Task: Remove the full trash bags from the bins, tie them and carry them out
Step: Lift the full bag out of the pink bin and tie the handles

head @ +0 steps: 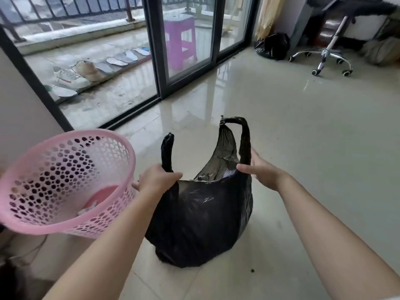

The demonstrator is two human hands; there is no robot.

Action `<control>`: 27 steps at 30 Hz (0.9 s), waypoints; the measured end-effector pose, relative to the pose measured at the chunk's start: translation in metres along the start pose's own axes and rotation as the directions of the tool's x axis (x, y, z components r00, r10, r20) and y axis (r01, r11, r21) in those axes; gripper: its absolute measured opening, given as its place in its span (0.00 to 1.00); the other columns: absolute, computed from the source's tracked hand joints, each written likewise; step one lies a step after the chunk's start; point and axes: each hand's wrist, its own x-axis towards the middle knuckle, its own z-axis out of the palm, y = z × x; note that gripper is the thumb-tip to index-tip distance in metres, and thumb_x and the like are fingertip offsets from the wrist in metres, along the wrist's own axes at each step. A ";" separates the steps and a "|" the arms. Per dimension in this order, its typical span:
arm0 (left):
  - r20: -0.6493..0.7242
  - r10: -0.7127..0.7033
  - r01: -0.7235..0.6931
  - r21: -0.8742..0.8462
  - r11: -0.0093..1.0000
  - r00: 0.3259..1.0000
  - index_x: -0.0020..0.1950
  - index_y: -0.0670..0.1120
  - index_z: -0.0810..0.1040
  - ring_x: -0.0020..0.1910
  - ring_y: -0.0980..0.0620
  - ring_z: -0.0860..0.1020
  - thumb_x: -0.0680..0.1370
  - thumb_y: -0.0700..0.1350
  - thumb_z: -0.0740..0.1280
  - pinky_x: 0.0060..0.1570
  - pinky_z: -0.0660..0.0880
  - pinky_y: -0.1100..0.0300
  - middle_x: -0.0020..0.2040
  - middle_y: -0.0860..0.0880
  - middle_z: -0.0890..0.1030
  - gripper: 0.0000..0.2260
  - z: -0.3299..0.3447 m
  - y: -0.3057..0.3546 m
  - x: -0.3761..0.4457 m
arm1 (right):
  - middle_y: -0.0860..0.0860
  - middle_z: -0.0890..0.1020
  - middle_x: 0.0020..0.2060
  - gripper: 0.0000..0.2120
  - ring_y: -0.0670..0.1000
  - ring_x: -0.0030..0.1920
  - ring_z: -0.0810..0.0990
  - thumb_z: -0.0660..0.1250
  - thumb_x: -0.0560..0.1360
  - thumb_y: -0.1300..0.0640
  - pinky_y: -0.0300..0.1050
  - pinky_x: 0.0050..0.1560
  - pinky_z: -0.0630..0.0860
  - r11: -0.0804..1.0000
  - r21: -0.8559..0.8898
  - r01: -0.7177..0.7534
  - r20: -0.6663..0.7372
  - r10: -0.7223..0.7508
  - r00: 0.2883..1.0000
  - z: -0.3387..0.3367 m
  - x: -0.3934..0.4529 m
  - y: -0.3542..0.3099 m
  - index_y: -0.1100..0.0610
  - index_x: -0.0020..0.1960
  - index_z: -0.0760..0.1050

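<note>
Floor (303, 148), glossy pale tile, fills most of the view. Sliding glass doors (186, 50) run along 11 to 1 o'clock, dark frames, balcony behind with shoes and insoles (86, 72) in a row and a purple stool (181, 40), blurred through the glass.

Black trash bag (201, 217) sits on the floor dead centre, just below my hands, out of the bin and not yet tied. Long axis roughly vertical in frame, bulging body at 6 o'clock, mouth up toward 12. Two handle strips point up: the left one stands near straight, the right one is a loop arching up and leaning toward 1 o'clock. Contents hidden, plastic is opaque.

Pink perforated bin (65, 180) at 9 o'clock, just beside the bag, tipped so its mouth faces me; left edge cut off by frame. Something pale lies inside at the bottom, can't make out what.

Second black bag (272, 46) at 1 o'clock against the wall, well apart, small and dark, can't tell if tied. Office chair (331, 55) at 2 o'clock, only base and post clear, seat cut off.

My left hand (158, 180) is clenched around the bag's left handle at its base. My right hand (259, 169) is against the right handle; thumb and fingers look mostly straight on either side of the strip, real grip hard to judge. Small dark speck on the floor at 5 o'clock.
</note>
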 end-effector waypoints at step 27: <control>0.000 -0.147 0.111 -0.652 0.750 0.989 0.54 0.41 0.77 0.37 0.50 0.70 0.77 0.32 0.55 0.33 0.63 0.62 0.42 0.46 0.75 0.14 0.050 -0.026 0.029 | 0.55 0.77 0.28 0.08 0.52 0.28 0.75 0.62 0.75 0.63 0.44 0.33 0.74 0.855 0.515 -0.058 -0.456 0.330 0.826 0.026 0.050 0.044 0.59 0.37 0.72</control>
